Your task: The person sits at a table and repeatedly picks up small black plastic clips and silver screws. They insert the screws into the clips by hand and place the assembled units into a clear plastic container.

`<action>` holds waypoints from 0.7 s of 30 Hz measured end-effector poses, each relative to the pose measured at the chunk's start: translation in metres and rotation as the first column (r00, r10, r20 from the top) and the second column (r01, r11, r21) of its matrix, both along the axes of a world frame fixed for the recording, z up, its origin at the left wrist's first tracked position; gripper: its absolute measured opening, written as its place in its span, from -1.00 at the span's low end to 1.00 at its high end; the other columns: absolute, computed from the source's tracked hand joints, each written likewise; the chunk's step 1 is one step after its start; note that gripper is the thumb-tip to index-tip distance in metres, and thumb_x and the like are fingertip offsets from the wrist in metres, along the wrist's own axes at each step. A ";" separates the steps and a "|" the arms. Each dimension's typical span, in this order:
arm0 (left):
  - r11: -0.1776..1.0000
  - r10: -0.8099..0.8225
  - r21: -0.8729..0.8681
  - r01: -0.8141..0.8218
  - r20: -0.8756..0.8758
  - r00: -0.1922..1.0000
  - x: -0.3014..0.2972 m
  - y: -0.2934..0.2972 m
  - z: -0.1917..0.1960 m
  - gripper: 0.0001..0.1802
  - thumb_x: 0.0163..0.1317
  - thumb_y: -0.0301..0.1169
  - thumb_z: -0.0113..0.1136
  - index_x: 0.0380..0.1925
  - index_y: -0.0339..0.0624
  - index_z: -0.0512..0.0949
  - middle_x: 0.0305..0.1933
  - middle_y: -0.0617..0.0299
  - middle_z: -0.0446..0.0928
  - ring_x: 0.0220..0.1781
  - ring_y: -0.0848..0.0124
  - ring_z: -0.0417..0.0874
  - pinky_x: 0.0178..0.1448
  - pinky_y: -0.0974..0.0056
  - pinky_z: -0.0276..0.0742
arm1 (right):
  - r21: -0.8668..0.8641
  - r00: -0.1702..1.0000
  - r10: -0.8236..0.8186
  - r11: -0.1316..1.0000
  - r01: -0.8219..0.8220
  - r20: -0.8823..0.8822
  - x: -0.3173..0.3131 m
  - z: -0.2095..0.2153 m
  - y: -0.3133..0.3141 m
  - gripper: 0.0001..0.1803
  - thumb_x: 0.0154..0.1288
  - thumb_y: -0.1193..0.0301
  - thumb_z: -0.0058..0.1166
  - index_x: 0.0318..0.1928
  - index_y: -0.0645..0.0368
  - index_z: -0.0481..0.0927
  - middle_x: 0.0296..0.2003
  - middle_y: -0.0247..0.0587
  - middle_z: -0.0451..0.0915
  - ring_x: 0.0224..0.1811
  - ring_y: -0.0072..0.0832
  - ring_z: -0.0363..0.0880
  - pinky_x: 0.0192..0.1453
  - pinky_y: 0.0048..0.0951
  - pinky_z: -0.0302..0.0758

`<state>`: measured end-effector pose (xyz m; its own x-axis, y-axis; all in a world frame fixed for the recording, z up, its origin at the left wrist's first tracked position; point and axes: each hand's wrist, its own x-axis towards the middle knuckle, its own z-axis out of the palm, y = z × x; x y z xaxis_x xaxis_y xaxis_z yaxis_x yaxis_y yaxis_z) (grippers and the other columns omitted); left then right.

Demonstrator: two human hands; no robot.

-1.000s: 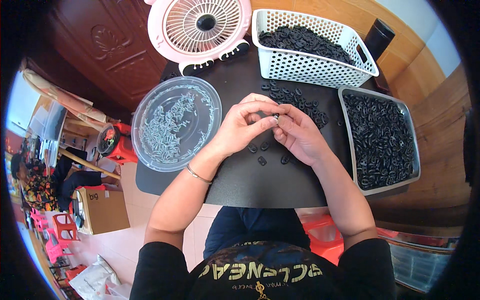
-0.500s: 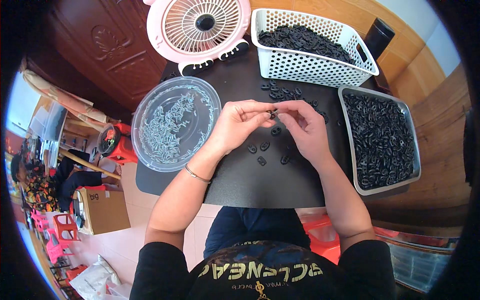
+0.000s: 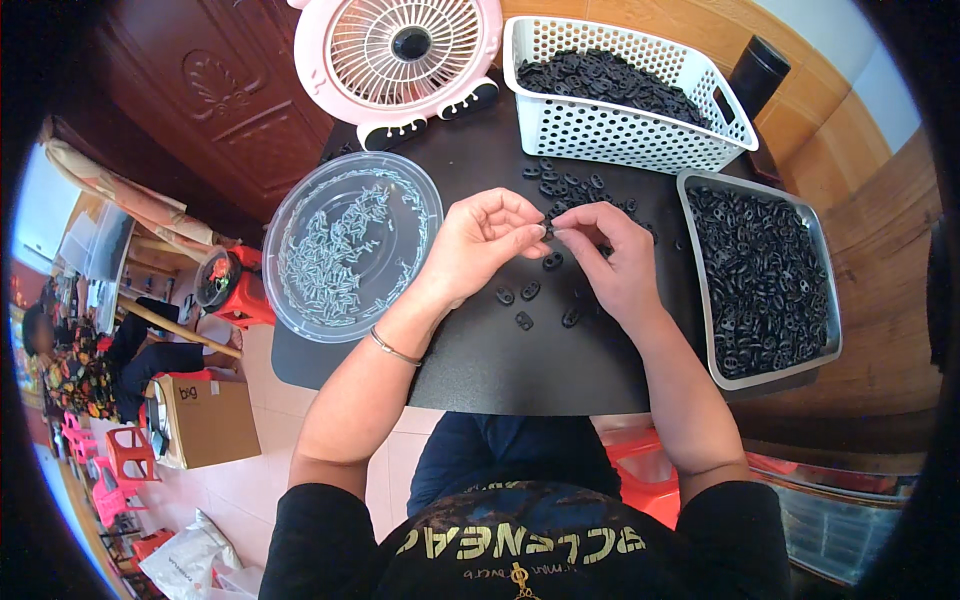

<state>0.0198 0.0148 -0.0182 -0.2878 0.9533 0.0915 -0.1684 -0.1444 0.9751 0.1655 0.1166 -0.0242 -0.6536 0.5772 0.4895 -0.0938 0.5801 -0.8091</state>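
Note:
My left hand (image 3: 485,245) and my right hand (image 3: 606,255) meet fingertip to fingertip above the middle of the dark table. Pinched between them is a small black cord lock (image 3: 548,228), mostly covered by the fingers. Just below the fingertips lies another black cord lock (image 3: 552,261). Several more oval two-hole ones, such as this loose cord lock (image 3: 524,320), are scattered nearer to me. Beyond my hands spreads a loose pile of cord lock parts (image 3: 575,185). Left of my left hand stands a round clear tub (image 3: 428,215) holding many small silvery springs (image 3: 325,265).
A metal tray (image 3: 712,330) heaped with black parts sits at the right. At the back are a white perforated basket (image 3: 610,135) of black pieces, a pink fan (image 3: 312,60) and a black cylinder (image 3: 758,72). On the floor at left stands a cardboard box (image 3: 215,420).
The fingers of my left hand have lifted and loosened a little, and my right fingertips have shifted slightly. The hands stay over the same spot.

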 end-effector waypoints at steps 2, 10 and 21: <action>1.000 0.001 -0.016 -0.001 0.012 1.000 0.000 0.000 0.001 -0.91 0.13 -0.60 0.11 -0.34 -0.31 0.45 -0.36 0.20 0.55 -0.35 0.49 0.62 -0.23 0.49 0.54 | 0.049 1.000 -0.001 0.999 0.001 0.001 0.000 0.000 0.001 -0.87 0.07 0.60 0.09 -0.31 0.20 0.55 -0.44 -0.25 0.54 -0.48 -0.56 0.52 -0.41 -0.57 0.44; 1.000 0.008 -0.022 -0.008 -0.002 1.000 0.004 0.000 0.002 -0.90 0.12 -0.61 0.11 -0.35 -0.30 0.43 -0.40 0.20 0.54 -0.39 0.50 0.62 -0.29 0.50 0.54 | 0.138 0.999 -0.036 0.990 0.033 0.023 0.000 0.001 -0.003 -0.90 0.08 0.60 0.08 -0.34 0.20 0.50 -0.46 -0.23 0.51 -0.51 -0.49 0.50 -0.45 -0.54 0.42; 0.976 0.215 0.147 -0.160 -0.548 0.808 0.014 -0.005 0.004 -0.81 0.11 -0.65 0.09 -0.32 -0.27 0.30 -0.43 0.20 0.52 -0.40 0.50 0.61 -0.33 0.49 0.54 | -0.187 0.992 0.081 0.980 -0.062 0.097 -0.001 -0.009 0.000 -0.94 0.15 0.55 0.03 -0.33 0.25 0.48 -0.50 -0.24 0.53 -0.50 -0.61 0.48 -0.41 -0.57 0.41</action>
<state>0.0343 0.0099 -0.0142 -0.3331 0.8657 0.3735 0.4395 -0.2080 0.8739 0.1641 0.1163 -0.0329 -0.7380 0.6007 0.3075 -0.0401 0.4159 -0.9085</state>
